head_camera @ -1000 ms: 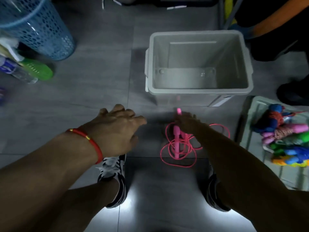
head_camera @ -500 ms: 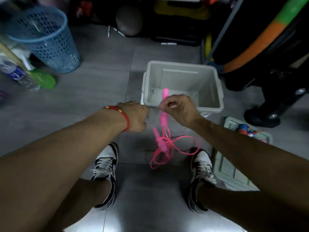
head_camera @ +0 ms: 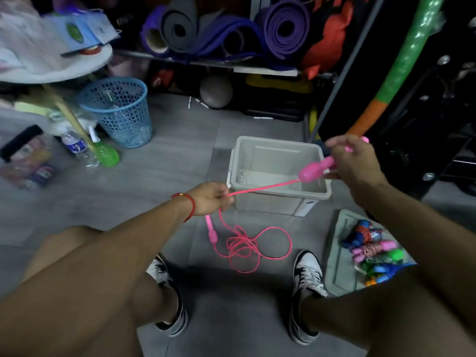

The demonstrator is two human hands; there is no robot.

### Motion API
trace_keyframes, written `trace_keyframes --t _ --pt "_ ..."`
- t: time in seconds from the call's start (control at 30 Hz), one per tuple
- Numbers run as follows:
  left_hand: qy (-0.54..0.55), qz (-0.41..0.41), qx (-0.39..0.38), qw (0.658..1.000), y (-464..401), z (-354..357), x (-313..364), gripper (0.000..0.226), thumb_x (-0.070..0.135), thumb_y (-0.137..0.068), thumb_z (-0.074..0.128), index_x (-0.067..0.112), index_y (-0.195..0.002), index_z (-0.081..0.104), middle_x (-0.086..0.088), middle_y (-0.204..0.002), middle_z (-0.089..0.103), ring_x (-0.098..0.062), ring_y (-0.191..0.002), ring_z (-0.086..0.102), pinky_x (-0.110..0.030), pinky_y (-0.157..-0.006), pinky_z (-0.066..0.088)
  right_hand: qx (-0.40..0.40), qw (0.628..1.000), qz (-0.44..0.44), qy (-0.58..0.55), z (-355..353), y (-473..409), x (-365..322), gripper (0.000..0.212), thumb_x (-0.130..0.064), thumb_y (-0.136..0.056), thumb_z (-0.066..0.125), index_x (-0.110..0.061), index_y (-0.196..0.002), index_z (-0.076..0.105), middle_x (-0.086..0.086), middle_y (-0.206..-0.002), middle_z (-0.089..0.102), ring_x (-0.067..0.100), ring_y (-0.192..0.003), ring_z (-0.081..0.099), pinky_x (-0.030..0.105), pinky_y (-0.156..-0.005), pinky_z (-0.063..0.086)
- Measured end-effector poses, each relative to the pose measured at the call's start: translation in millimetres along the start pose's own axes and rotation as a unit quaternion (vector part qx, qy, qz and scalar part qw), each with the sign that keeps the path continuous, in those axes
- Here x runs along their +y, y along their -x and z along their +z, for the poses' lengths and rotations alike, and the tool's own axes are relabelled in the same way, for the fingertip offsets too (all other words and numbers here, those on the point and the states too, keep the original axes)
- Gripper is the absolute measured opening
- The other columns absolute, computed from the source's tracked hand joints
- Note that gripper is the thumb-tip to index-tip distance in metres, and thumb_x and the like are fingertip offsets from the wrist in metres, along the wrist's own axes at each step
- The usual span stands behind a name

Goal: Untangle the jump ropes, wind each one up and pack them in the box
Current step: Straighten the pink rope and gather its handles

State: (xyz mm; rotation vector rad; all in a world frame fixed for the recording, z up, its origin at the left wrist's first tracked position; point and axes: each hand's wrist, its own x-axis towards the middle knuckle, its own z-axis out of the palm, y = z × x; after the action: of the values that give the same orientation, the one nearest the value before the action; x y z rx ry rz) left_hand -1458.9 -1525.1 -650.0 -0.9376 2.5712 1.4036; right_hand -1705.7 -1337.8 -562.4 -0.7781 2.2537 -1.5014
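The pink jump rope (head_camera: 247, 247) lay partly tangled on the floor (head_camera: 180, 155) near the grey box (head_camera: 280, 199), while the right hand (head_camera: 354, 161) gripped one pink handle (head_camera: 315, 170) above the box and the left hand (head_camera: 211, 198) pinched the cord, stretched tight between them.

Floor (head_camera: 180, 155) is laid in large grey tiles; a bright patch of light is seen between the feet. A metal shelf (head_camera: 265, 70) along the far side is loaded with rolled purple and grey mats (head_camera: 283, 24). A grey ball (head_camera: 215, 90) is stowed beneath it. A blue mesh bin (head_camera: 118, 112) stands at left, beside a water bottle (head_camera: 77, 148). Room is dimly lit.
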Motion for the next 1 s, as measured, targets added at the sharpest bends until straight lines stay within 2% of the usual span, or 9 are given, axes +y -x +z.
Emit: trace_keyframes --t 0.13,0.27,0.37,0.47,0.57,0.67,0.77,0.9,1.0 --pt "0.052 0.015 0.028 0.998 16.0 -5.2 13.3 0.020 0.023 -0.102 0.055 0.015 -0.083 0.054 -0.008 -0.072 0.057 -0.022 -0.059 0.057 -0.027 -0.057 0.047 -0.204 0.941 0.033 0.267 13.3 4.4 43.7 0.015 -0.010 -0.096 0.056 -0.022 -0.092 0.065 0.009 -0.085 0.066 0.018 -0.061 0.060 0.045 -0.072 0.060" --pt "-0.136 0.110 0.088 0.981 29.2 -18.3 29.9 0.017 0.034 -0.096 0.062 0.020 -0.088 0.066 0.001 -0.074 0.065 -0.016 -0.069 0.058 -0.027 -0.070 0.047 -0.416 0.811 0.097 0.400 53.9 17.1 48.3 0.015 -0.018 -0.088 0.058 -0.021 -0.102 0.058 0.009 -0.084 0.069 0.019 -0.057 0.066 0.027 -0.050 0.052" --pt "-0.179 0.180 0.179 0.951 40.9 -32.9 33.5 0.018 0.037 -0.095 0.059 0.021 -0.088 0.065 0.004 -0.069 0.058 -0.012 -0.067 0.049 -0.026 -0.065 0.039 -0.466 0.717 0.022 0.518 67.6 20.9 51.6 0.020 -0.025 -0.092 0.058 -0.011 -0.078 0.063 0.003 -0.051 0.066 0.012 -0.045 0.063 0.021 -0.050 0.051" --pt "-0.274 0.190 0.175 0.926 45.1 -38.1 8.9 0.025 0.043 -0.092 0.050 0.023 -0.092 0.065 0.002 -0.080 0.058 -0.020 -0.079 0.056 -0.035 -0.073 0.047 -0.435 0.636 -0.063 0.635 80.1 15.7 46.2 0.041 -0.049 -0.089 0.066 -0.016 -0.066 0.054 -0.008 -0.053 0.057 0.016 -0.066 0.064 0.027 -0.078 0.054" --pt "-0.309 0.131 0.174 0.926 52.9 -33.6 -27.9 0.020 0.047 -0.091 0.051 0.033 -0.097 0.063 0.002 -0.096 0.058 -0.027 -0.095 0.058 -0.048 -0.078 0.051 -0.384 0.644 -0.074 0.657 91.5 10.2 41.7 0.037 -0.052 -0.088 0.066 -0.020 -0.078 0.053 -0.006 -0.073 0.052 0.023 -0.096 0.066 0.032 -0.089 0.048" --pt "-0.348 0.083 0.187 0.915 44.9 -38.0 -35.0 0.013 0.037 -0.094 0.060 0.028 -0.097 0.068 -0.007 -0.099 0.050 -0.035 -0.093 0.057 -0.048 -0.077 0.051 -0.378 0.633 -0.060 0.673 95.0 10.8 51.7 0.034 -0.056 -0.089 0.062 -0.023 -0.094 0.061 -0.007 -0.078 0.055 0.023 -0.103 0.066 0.034 -0.090 0.047" --pt "-0.349 0.063 0.178 0.918 19.1 -48.2 -28.2 0.020 0.032 -0.099 0.054 0.017 -0.100 0.067 -0.012 -0.094 0.055 -0.039 -0.091 0.061 -0.045 -0.077 0.051 -0.365 0.617 -0.058 0.695 95.2 13.7 68.9 0.044 -0.061 -0.087 0.061 -0.019 -0.078 0.054 -0.004 -0.082 0.058 0.025 -0.100 0.065 0.036 -0.091 0.046" --pt "-0.196 0.061 0.235 0.950 -26.0 -33.6 -55.9 0.024 0.028 -0.090 0.052 0.020 -0.105 0.068 -0.010 -0.095 0.070 -0.034 -0.090 0.066 -0.046 -0.079 0.054 -0.440 0.719 -0.018 0.538 110.7 12.8 109.1 0.042 -0.057 -0.092 0.060 -0.018 -0.076 0.058 0.007 -0.087 0.066 0.027 -0.094 0.068 0.025 -0.073 0.041" --pt "-0.092 0.010 0.173 0.981 -47.8 4.9 -110.5 0.067 0.010 -0.083 0.046 0.033 -0.146 0.042 -0.015 -0.119 0.069 -0.032 -0.107 0.067 -0.042 -0.095 0.053 -0.446 0.816 0.058 0.363 133.1 31.3 156.1 0.047 -0.045 -0.093 0.066 -0.017 -0.057 0.052 -0.001 -0.056 0.055 0.013 -0.056 0.058 0.027 -0.063 0.038"
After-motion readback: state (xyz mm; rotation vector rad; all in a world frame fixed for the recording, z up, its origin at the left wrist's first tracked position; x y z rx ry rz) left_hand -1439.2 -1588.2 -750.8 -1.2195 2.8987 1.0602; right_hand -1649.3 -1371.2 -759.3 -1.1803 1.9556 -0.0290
